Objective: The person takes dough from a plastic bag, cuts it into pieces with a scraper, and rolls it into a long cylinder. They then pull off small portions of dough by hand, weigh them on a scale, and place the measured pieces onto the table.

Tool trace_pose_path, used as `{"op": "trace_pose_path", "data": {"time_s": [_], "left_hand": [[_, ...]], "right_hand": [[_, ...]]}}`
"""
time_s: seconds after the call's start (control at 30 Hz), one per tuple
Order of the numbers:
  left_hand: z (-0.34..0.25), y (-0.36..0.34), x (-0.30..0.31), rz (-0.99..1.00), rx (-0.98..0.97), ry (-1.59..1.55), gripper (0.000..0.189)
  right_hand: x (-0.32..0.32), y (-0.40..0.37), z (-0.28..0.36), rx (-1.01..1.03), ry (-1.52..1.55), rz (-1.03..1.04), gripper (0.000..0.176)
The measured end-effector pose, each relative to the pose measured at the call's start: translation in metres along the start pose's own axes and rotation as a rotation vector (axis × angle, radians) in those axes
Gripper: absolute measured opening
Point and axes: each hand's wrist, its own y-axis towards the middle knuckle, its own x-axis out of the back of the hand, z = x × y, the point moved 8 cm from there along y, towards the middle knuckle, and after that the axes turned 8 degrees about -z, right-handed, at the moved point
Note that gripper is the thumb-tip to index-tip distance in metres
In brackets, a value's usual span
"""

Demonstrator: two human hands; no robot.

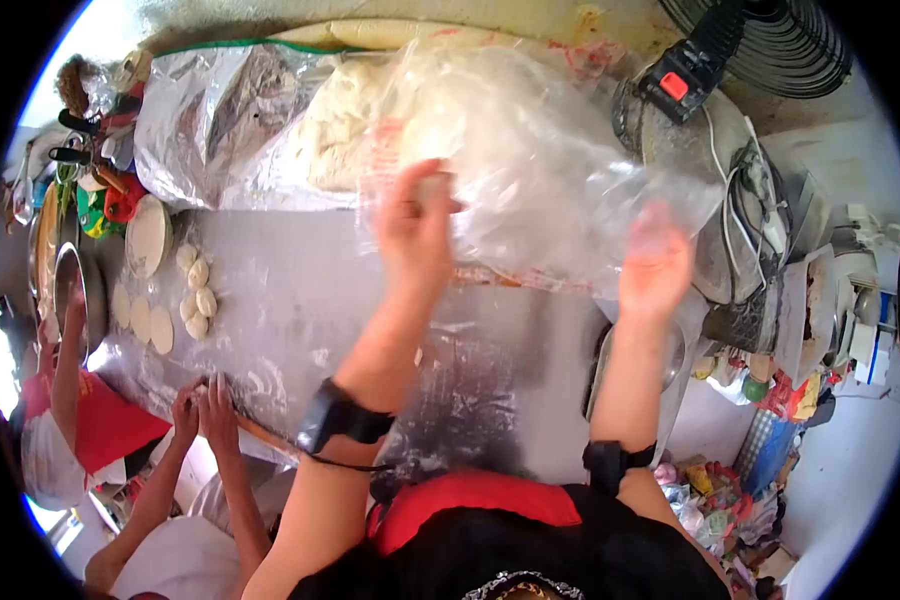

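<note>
A large mass of pale dough (345, 125) lies at the back of the metal table, partly under clear plastic sheeting (540, 150). My left hand (417, 215) is raised at the sheet's left part, its fingers curled; what they hold, if anything, is too blurred to make out. At the sheet's right part is my right hand (656, 260), palm up, with the thin plastic over its blurred fingertips. Whether those fingers grip the film cannot be told.
Dough balls (198, 273) and flat rounds (160, 329) lie on the table's (300, 260) left side. A co-worker's hands (210, 405) are at the near left edge. A fan (790, 45) and cables (760, 200) are at the right.
</note>
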Motion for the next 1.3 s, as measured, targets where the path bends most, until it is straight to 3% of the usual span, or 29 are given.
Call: {"op": "trace_pose_path", "data": {"time_s": [0.07, 0.17, 0.2, 0.23, 0.3, 0.33, 0.4, 0.5, 0.57, 0.63, 0.7, 0.77, 0.83, 0.9, 0.97, 1.03, 1.07, 1.13, 1.2, 1.3], "left_hand": [[0.006, 0.002, 0.055, -0.1, 0.062, 0.011, 0.019], [0.06, -0.027, 0.123, -0.05, 0.169, 0.47, 0.024], [0.077, -0.046, 0.14, -0.01, 0.21, 0.666, 0.026], [0.083, -0.068, 0.135, 0.126, 0.084, 0.755, 0.029], [0.092, -0.131, 0.116, 0.355, -0.243, 0.932, 0.035], [0.096, -0.159, 0.109, 0.434, -0.461, 1.017, 0.039], [0.125, -0.203, 0.113, 0.711, -0.513, 0.965, 0.043], [0.117, -0.215, 0.127, 0.664, -0.47, 0.915, 0.043], [0.126, -0.205, 0.133, 0.67, -0.419, 0.928, 0.042], [0.132, -0.204, 0.133, 0.638, -0.387, 0.899, 0.04], [0.13, -0.185, 0.135, 0.509, -0.402, 0.882, 0.039], [0.122, -0.177, 0.126, 0.517, -0.377, 0.904, 0.024], [0.132, -0.172, 0.122, 0.613, -0.306, 0.966, 0.015], [0.133, -0.162, 0.123, 0.602, -0.247, 0.997, 0.012], [0.134, -0.146, 0.142, 0.502, -0.127, 1.045, 0.014], [0.134, -0.126, 0.171, 0.306, 0.043, 1.076, 0.017], [0.124, -0.12, 0.178, 0.298, -0.061, 1.114, 0.016], [0.101, -0.112, 0.189, 0.271, -0.275, 1.189, 0.015], [0.088, -0.116, 0.192, 0.289, -0.228, 1.247, 0.018], [0.082, -0.128, 0.199, 0.256, -0.217, 1.249, 0.028]], "right_hand": [[-0.018, -0.018, 0.034, 0.312, -0.077, -0.203, 0.039], [-0.001, -0.083, 0.018, 0.794, -0.644, -0.166, 0.035], [0.003, -0.101, -0.012, 0.695, -0.746, 0.098, 0.035], [0.002, -0.116, -0.046, 0.594, -0.831, 0.366, 0.035], [-0.009, -0.132, -0.11, 0.541, -1.441, 0.873, 0.045], [-0.005, -0.128, -0.121, 0.516, -1.507, 0.913, 0.05], [-0.014, -0.109, -0.143, 0.501, -1.619, 1.009, 0.061], [-0.04, -0.09, -0.158, -0.12, -1.244, 0.843, 0.072], [-0.065, -0.032, -0.135, 0.543, -1.733, 0.503, 0.08], [-0.037, 0.047, -0.112, 0.399, -1.02, 0.161, 0.073], [-0.048, 0.062, -0.061, 0.071, -0.601, 0.0, 0.059], [-0.033, 0.062, -0.053, 0.24, -1.115, 0.077, 0.045], [-0.024, 0.015, -0.047, 0.714, -1.34, 0.11, 0.028], [-0.015, -0.051, -0.06, 0.779, -1.29, 0.384, 0.029], [0.008, -0.096, -0.074, 0.682, -1.336, 0.634, 0.031], [0.05, -0.091, -0.059, 0.741, -1.467, 0.399, 0.037], [0.071, -0.082, -0.052, 0.766, -1.524, 0.283, 0.04], [0.107, -0.054, -0.057, 0.727, -1.614, 0.231, 0.05], [0.119, -0.052, -0.068, 0.647, -1.857, 0.282, 0.066], [0.116, -0.077, -0.074, 0.739, -1.885, 0.337, 0.067]]}}
